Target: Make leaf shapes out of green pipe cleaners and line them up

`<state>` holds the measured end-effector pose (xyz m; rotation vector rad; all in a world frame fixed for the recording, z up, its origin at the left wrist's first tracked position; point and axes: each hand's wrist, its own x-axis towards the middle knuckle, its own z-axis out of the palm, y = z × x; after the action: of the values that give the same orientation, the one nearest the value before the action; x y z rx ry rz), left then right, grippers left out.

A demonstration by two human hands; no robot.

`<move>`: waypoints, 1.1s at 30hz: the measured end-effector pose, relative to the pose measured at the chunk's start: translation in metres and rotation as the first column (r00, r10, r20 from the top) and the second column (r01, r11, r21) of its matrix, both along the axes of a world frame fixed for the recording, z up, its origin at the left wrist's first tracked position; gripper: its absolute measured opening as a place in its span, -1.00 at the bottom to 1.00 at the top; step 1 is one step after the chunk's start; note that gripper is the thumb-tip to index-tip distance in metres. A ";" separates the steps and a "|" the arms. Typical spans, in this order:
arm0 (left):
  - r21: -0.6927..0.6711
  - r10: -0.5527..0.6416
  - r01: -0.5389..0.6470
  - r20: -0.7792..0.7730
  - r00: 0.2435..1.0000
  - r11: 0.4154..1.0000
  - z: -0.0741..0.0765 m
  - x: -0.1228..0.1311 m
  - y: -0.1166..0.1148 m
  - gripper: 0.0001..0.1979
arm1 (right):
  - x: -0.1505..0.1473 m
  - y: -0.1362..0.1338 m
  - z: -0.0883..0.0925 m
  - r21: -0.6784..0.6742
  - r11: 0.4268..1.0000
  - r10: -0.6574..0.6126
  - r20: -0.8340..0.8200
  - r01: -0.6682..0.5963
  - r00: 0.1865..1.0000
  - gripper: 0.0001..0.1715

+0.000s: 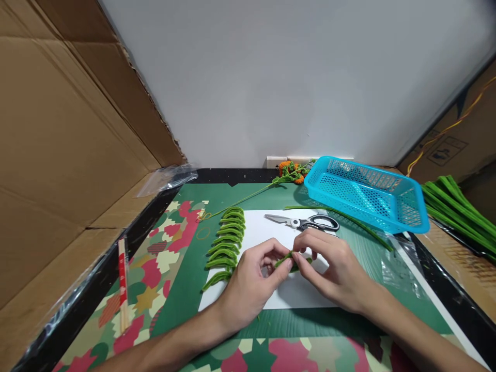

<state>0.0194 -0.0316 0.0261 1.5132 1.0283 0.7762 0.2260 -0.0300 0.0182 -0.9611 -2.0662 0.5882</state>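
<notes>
My left hand [251, 281] and my right hand [339, 266] meet over a white sheet of paper [287, 297]. Between their thumbs and fingertips they pinch a short, bent green pipe cleaner [305, 265], partly hidden by the fingers. To the left of my left hand, several folded green pipe cleaner pieces [225, 246] lie in a curved column along the paper's left edge. Scissors [297, 222] with grey and black handles rest on the paper just beyond my hands, blades pointing left.
A blue perforated basket [364, 199] stands at the back right, beside a long green pipe cleaner [362, 226]. Orange pipe cleaner flowers [289, 169] on a green stem lie behind. Green pipe cleaners [461, 212] are bundled far right; a red-and-white chopstick packet [123, 281] lies left.
</notes>
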 end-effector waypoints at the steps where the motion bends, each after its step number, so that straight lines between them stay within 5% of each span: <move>1: 0.005 -0.001 0.001 -0.010 1.000 1.000 0.000 0.000 0.000 -0.80 | 0.000 -0.001 0.000 -0.003 1.000 0.002 0.019 -0.002 1.000 -0.90; 9: -0.036 -0.020 0.019 -0.018 1.000 0.999 0.002 -0.001 0.000 -0.77 | 0.002 0.004 0.003 -0.244 0.970 0.018 -0.036 -0.027 0.999 -0.85; 15: -0.047 0.013 -0.011 0.047 0.999 0.999 -0.003 0.000 0.004 -0.77 | 0.002 0.005 0.001 -0.136 0.991 -0.002 0.062 0.010 0.998 -0.91; 23: -0.027 0.107 -0.105 0.058 0.993 0.994 -0.004 -0.001 0.006 -0.73 | 0.004 0.009 0.001 -0.264 0.964 -0.011 -0.189 -0.040 0.982 -0.94; 33: 0.014 0.125 -0.127 0.115 0.986 0.992 0.003 -0.005 0.006 -0.87 | 0.003 0.008 -0.006 -0.072 0.997 -0.040 -0.297 0.020 0.954 -0.91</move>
<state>0.0145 -0.0252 0.0289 1.4149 1.0407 0.9540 0.2291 -0.0218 0.0122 -0.8809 -1.7697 0.7440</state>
